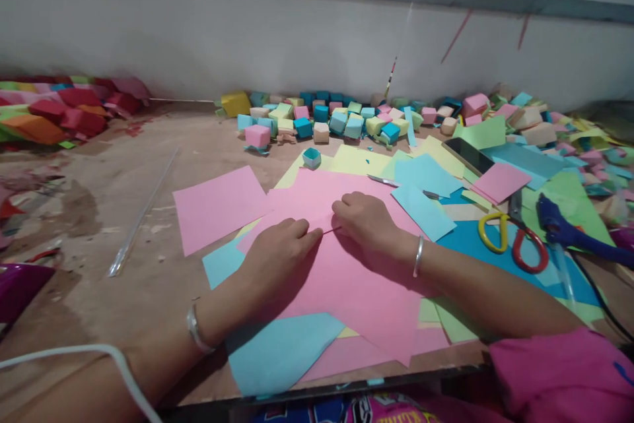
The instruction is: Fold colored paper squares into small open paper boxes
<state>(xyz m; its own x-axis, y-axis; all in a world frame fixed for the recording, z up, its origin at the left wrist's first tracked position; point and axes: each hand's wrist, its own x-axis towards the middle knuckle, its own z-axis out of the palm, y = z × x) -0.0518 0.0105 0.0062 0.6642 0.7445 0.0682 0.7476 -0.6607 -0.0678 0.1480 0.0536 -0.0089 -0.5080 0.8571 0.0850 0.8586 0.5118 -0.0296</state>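
Note:
Both my hands rest on a pink paper sheet (347, 278) lying on top of a pile of coloured sheets in front of me. My left hand (280, 255) is closed, its fingertips pressing on the sheet near a small fold. My right hand (364, 220) is closed too, fingers curled down on the same sheet just right of the left hand. Each wrist wears a silver bangle. A second pink sheet (218, 206) lies flat to the left.
Many folded paper cubes (341, 121) are heaped along the wall. Scissors (515, 238) with yellow and red handles, a blue glue gun (569, 231) and a phone (468, 154) lie at right. A clear rod (141, 215) lies left, coloured paper stacks (54, 113) far left.

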